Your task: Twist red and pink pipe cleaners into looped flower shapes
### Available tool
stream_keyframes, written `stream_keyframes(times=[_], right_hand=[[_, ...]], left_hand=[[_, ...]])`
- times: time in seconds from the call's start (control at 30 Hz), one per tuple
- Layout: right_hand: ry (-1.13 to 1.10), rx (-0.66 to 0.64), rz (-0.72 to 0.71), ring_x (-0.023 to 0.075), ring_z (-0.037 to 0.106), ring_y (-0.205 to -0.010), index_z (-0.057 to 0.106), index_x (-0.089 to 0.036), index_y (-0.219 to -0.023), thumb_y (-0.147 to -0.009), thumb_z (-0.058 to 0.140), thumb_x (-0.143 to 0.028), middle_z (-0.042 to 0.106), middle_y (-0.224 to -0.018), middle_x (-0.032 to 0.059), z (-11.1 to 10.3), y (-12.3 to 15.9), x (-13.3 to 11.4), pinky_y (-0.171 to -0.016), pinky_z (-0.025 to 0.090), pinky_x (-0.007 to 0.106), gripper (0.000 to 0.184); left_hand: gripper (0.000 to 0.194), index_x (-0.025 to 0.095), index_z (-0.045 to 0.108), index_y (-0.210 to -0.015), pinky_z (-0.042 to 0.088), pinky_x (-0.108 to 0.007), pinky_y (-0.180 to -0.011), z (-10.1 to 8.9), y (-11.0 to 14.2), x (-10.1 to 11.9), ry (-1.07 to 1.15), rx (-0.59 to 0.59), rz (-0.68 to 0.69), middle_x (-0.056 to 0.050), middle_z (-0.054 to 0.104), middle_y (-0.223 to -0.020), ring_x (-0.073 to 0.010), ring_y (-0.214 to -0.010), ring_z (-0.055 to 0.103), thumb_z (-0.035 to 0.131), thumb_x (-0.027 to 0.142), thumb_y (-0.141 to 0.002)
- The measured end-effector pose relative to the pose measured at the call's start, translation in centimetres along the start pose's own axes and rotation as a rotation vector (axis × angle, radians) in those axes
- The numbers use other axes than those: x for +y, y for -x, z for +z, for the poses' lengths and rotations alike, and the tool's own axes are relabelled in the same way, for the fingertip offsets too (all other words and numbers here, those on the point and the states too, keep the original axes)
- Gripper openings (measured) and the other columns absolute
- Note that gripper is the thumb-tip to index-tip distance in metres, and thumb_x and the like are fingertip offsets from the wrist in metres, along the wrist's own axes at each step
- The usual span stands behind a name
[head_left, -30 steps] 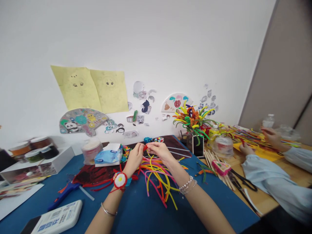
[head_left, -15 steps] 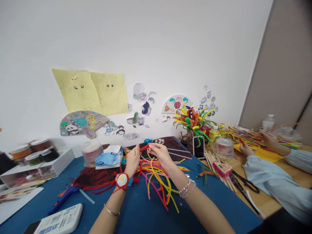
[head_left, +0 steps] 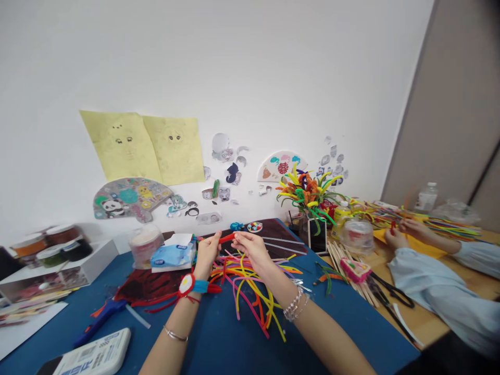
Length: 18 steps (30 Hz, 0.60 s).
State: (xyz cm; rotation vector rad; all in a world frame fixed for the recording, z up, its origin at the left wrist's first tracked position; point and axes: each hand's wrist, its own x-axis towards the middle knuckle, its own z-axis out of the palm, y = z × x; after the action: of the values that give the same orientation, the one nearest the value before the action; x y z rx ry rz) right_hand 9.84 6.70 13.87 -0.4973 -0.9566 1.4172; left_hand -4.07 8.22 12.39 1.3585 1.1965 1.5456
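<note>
Between my two hands a short red pipe cleaner (head_left: 227, 238) is stretched level above the blue table mat. My left hand (head_left: 210, 251) pinches its left end, and my right hand (head_left: 252, 247) grips the right end with thumb and fingertips. On my left wrist sits a red and blue band with a white flower (head_left: 186, 285). Under my hands lies a loose pile of yellow, pink, orange and purple pipe cleaners (head_left: 258, 291). Just behind them are a blue ornament (head_left: 236, 226) and a small dish of coloured beads (head_left: 254, 227).
A tissue pack (head_left: 173, 255) and a lidded tub (head_left: 146, 247) stand left. Nearer are a blue glue gun (head_left: 99, 323) and a white box (head_left: 94, 354). At right are a pipe-cleaner bouquet (head_left: 308, 192), scissors (head_left: 392, 291), and another person's hands (head_left: 410, 234) holding something red.
Both my hands have shifted slightly left with the red pipe cleaner. My left wrist has turned, showing more of the blue band. The other person's hands have come closer together.
</note>
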Motion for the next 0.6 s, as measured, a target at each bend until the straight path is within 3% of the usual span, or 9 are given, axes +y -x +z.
stream_keyframes(times=[0.27, 0.4, 0.5, 0.6], right_hand=[[-0.061, 0.002, -0.018, 0.0104, 0.059, -0.064, 0.066, -0.011, -0.079, -0.06, 0.071, -0.025, 0.062, -0.066, 0.0011, 0.2, 0.1, 0.8, -0.077, 0.05, 0.031, 0.025], [-0.196, -0.054, 0.029, 0.0097, 0.06, -0.065, 0.065, -0.011, -0.078, -0.06, 0.072, -0.019, 0.063, -0.068, 0.0007, 0.7, 0.5, 0.9, -0.077, 0.05, 0.028, 0.021], [-0.284, -0.029, 0.022, 0.0099, 0.06, -0.068, 0.064, -0.013, -0.077, -0.059, 0.072, -0.016, 0.064, -0.07, 0.0004, 0.9, 0.7, 1.3, -0.077, 0.05, 0.026, 0.02], [-0.349, 0.029, 0.032, 0.0104, 0.062, -0.07, 0.063, -0.015, -0.077, -0.059, 0.072, -0.014, 0.065, -0.074, 0.0003, 1.0, 0.7, 2.1, -0.079, 0.049, 0.026, 0.02]], left_hand=[[0.04, 0.016, 0.036, -0.051, 0.013, -0.017, -0.036, -0.1, -0.1, 0.4, 0.295, -0.155, 0.022, 0.009, 0.027, -0.039, -0.0019, -0.032, 0.02, 0.056, 0.045, -0.07], [0.04, 0.016, 0.034, -0.053, 0.018, -0.016, -0.036, 0.2, 0.5, 1.2, 0.384, -0.136, 0.105, 0.009, 0.027, -0.042, -0.0019, -0.034, 0.022, 0.051, 0.045, -0.074], [0.034, 0.016, 0.041, -0.061, 0.029, -0.016, -0.041, 0.9, 1.4, 1.8, 0.412, -0.08, 0.175, 0.007, 0.035, -0.047, -0.0036, -0.039, 0.034, 0.05, 0.045, -0.076], [0.027, 0.017, 0.052, -0.087, 0.042, -0.02, -0.06, 1.8, 2.3, 2.3, 0.339, -0.028, 0.21, 0.001, 0.055, -0.07, -0.0083, -0.063, 0.053, 0.055, 0.04, -0.074]])
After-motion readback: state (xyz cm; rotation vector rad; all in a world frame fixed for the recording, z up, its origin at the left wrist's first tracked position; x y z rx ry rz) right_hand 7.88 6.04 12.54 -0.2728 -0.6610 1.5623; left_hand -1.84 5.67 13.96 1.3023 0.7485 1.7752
